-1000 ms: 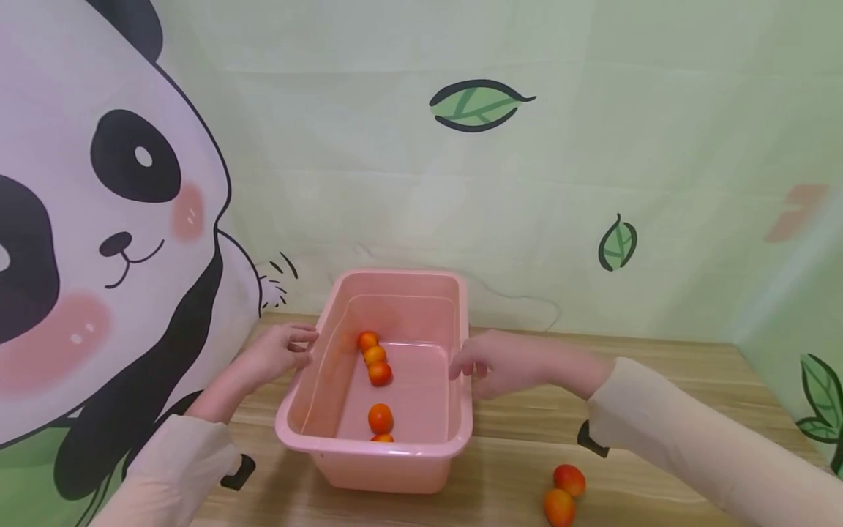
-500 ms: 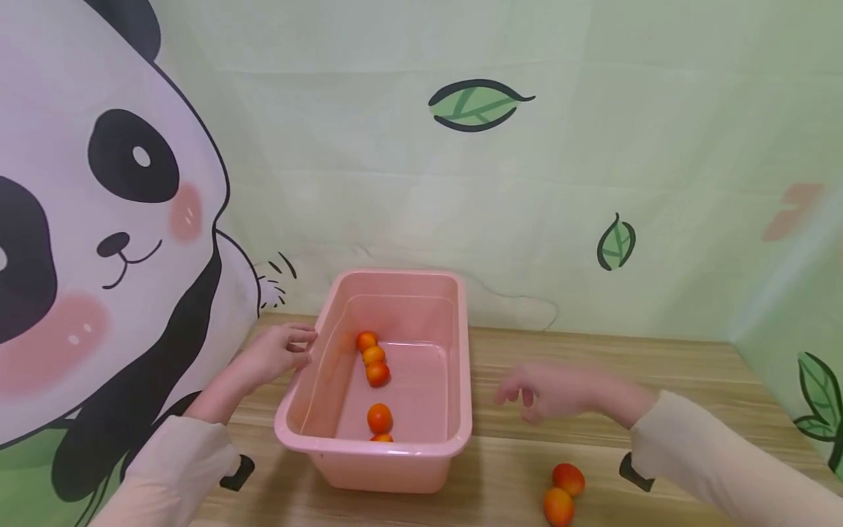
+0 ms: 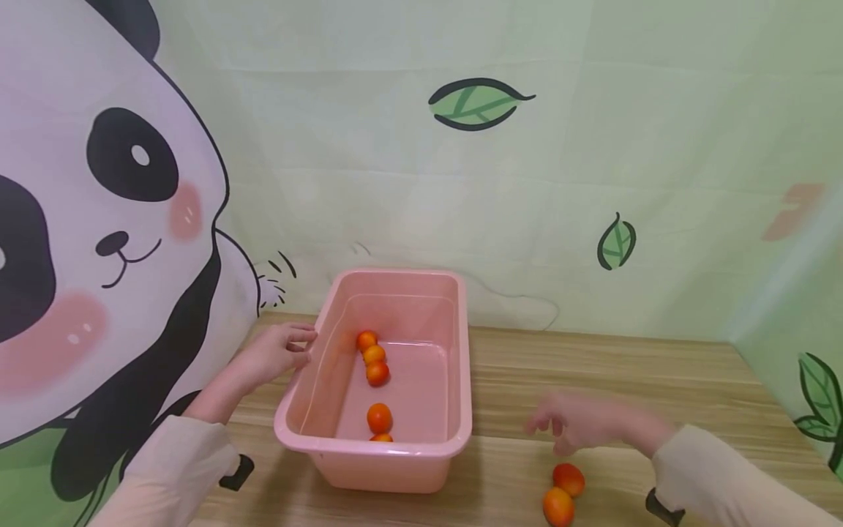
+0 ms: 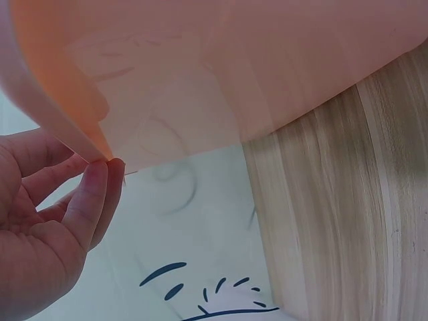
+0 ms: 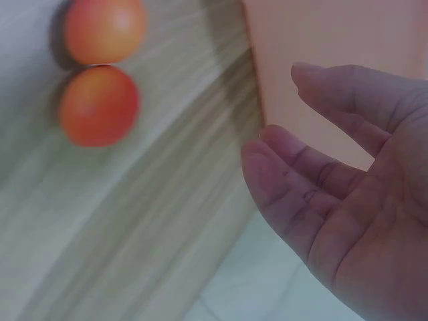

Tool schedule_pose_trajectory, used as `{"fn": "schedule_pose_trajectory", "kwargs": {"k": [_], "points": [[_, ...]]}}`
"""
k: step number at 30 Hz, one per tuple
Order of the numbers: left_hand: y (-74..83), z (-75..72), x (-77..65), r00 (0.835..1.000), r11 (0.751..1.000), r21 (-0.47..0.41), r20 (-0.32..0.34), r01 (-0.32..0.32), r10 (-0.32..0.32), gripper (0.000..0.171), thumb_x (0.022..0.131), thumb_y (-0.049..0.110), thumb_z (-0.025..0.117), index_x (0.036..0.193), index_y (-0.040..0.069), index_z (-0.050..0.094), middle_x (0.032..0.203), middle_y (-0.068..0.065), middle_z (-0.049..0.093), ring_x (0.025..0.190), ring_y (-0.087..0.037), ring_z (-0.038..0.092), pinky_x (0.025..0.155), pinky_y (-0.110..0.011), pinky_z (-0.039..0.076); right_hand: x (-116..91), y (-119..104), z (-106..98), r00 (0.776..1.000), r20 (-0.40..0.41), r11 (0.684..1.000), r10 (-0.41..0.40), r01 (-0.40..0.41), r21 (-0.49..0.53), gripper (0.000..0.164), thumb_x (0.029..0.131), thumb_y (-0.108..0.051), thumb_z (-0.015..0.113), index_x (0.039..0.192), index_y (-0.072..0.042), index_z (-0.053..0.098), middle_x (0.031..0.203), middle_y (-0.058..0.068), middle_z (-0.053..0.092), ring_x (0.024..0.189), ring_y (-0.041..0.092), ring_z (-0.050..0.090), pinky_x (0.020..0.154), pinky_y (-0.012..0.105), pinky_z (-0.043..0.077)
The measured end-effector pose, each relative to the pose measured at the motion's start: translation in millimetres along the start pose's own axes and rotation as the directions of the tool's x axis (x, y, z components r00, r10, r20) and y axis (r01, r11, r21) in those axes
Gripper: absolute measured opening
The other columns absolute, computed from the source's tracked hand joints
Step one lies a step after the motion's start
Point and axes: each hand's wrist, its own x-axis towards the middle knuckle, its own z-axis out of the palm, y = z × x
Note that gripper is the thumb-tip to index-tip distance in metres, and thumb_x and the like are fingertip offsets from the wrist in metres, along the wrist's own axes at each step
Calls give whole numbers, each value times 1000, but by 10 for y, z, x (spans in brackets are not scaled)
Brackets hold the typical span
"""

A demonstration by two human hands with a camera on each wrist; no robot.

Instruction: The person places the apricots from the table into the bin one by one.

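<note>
A pink plastic tub (image 3: 372, 468) stands on the wooden table, several red-orange tomatoes (image 3: 378, 373) lying on its floor. My left hand (image 3: 279, 355) pinches the tub's left rim; in the left wrist view, the thumb and fingertips of that hand (image 4: 50, 224) meet at the rim's edge. Right of the tub, my right hand (image 3: 586, 421) is over the table, just beyond a red tomato (image 3: 568, 479) and an orange one (image 3: 558, 506) that lie side by side. In the right wrist view, the right hand (image 5: 354, 200) has parted, slightly bent fingers and holds nothing.
The wood-grain table (image 3: 612, 366) runs back to a pale green cloth backdrop (image 3: 369, 183) printed with a panda (image 3: 217, 293) and leaves. Both wrists carry a dark strap piece, and the sleeves are cream.
My right hand has left the tub's right rim and moved right and toward me, near the two tomatoes on the table. The left hand and tub have stayed in place.
</note>
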Motion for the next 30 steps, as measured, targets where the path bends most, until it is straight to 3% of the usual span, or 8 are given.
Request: {"fn": "schedule_pose_trajectory", "kwargs": {"k": [9,20,30], "points": [[-3,4,7,1000,1000,6,0,3,-3,41,83,2,53,123,-9,46,128,-26,44,104,-39,55,78,-40,52,-52,238,176,998,-21,998,-56,56,-16,33,68,0,63,99,-12,63,91,0,59,72,9,51,62,19,44],[4,-1,7,1000,1000,9,0,-1,1,41,83,1,52,122,-10,46,128,-26,44,104,-39,55,79,-40,52,-91,440,379,999,-30,998,13,-11,66,38,63,4,63,98,-10,65,99,-1,59,76,14,50,64,21,43],[10,-4,7,1000,1000,16,5,12,-12,41,84,3,51,123,-9,46,129,-25,43,104,-38,55,80,-40,51,-65,604,527,989,-89,993,-119,120,0,34,61,-1,67,95,-8,66,87,-3,57,71,4,48,62,18,41]]}}
